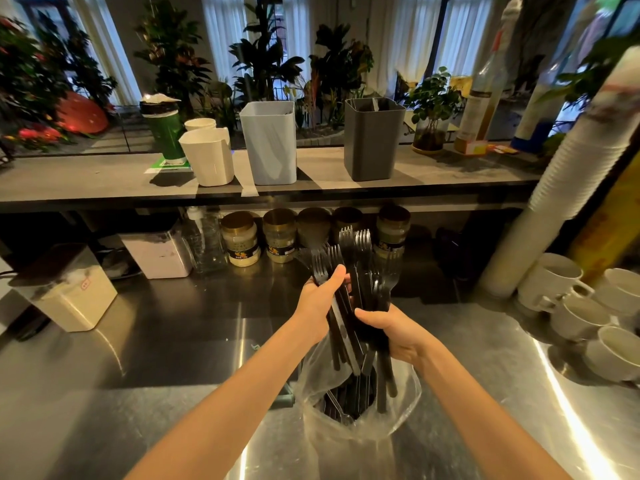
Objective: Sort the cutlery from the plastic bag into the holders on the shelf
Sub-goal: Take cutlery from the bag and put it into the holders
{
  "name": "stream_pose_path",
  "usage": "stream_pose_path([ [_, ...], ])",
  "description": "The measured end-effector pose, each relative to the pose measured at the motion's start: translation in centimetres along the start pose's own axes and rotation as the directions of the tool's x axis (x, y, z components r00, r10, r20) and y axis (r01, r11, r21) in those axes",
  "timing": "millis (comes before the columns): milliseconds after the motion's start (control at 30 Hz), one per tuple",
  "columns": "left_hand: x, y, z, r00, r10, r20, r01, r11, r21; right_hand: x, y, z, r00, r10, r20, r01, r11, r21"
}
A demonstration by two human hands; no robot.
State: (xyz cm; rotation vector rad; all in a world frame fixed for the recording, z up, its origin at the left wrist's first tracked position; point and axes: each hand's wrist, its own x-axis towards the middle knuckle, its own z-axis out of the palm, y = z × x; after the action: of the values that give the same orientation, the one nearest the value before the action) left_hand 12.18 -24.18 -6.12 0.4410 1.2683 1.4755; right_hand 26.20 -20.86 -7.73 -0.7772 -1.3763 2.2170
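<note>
Left grip (317, 303) and right grip (394, 332) clasp black forks (353, 251) above the cutlery-filled bag (318, 372).

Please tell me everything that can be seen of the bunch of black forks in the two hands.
The bunch of black, plastic-looking forks holds many slim, long-handled pieces. It stands nearly upright, tines up and fanned out, handle ends pointing down into the open clear plastic bag on the steel counter. The left hand grips it on the left, near the tines; the right hand grips the handles lower down.
</note>
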Motion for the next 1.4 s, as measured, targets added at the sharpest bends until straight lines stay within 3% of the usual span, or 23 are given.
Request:
stream_pose_path([
  [200, 0.2, -0.6, 0.5, 0.989, 0.144, 0.028, -0.146, 0.97, 0.195, -0.2, -0.2, -0.2, 0.997, 0.061, 0.045, -0.061, 0.998, 0.0],
  [333, 0.6, -1.1, 0.6, 0.988, 0.156, 0.02, -0.156, 0.954, 0.256, -0.1, -0.3, -0.3, 0.996, 0.062, 0.069, -0.061, 0.998, -0.021],
  [567, 1.1, -1.0, 0.0, 1.0, -0.005, -0.006, 0.005, 1.0, -0.004, 0.0, 0.0, -1.3, 0.996, -0.024, 0.086, 0.015, 0.994, 0.105],
  [767, 1.7, -1.4, -0.9, 0.985, -0.059, 0.164, 0.057, 0.998, 0.017, 0.3, 0.1, -1.6, 0.995, -0.033, 0.098, 0.014, 0.981, 0.194],
  [900, 2.3, -1.6, -1.1, 0.993, -0.044, 0.106, 0.047, 0.999, -0.019, 0.6, 0.0, -1.2, 1.0, -0.008, 0.015, 0.006, 0.995, 0.103],
  [1033, 2.1, -1.4, -0.6, 0.998, -0.006, 0.07, 0.001, 0.998, 0.062, 0.9, -0.1, -1.1, 0.998, 0.053, 0.017, -0.053, 0.998, 0.019],
  [1133, 2.1, -1.6, -0.5, 0.992, 0.025, 0.121, -0.048, 0.981, 0.187, 1.1, 0.0, -1.5, 0.992, 0.116, 0.052, -0.117, 0.993, 0.019],
  [1300, 2.3, -2.3, 0.7, 0.997, 0.014, 0.071, -0.038, 0.939, 0.342, 1.8, 0.2, -1.2, 0.974, 0.183, 0.132, -0.192, 0.98, 0.054],
  [1400, 2.0, -2.7, 1.1, 0.995, -0.071, 0.069, 0.051, 0.966, 0.253, 2.1, 0.0, -1.0, 0.966, 0.23, 0.116, -0.234, 0.972, 0.021],
])
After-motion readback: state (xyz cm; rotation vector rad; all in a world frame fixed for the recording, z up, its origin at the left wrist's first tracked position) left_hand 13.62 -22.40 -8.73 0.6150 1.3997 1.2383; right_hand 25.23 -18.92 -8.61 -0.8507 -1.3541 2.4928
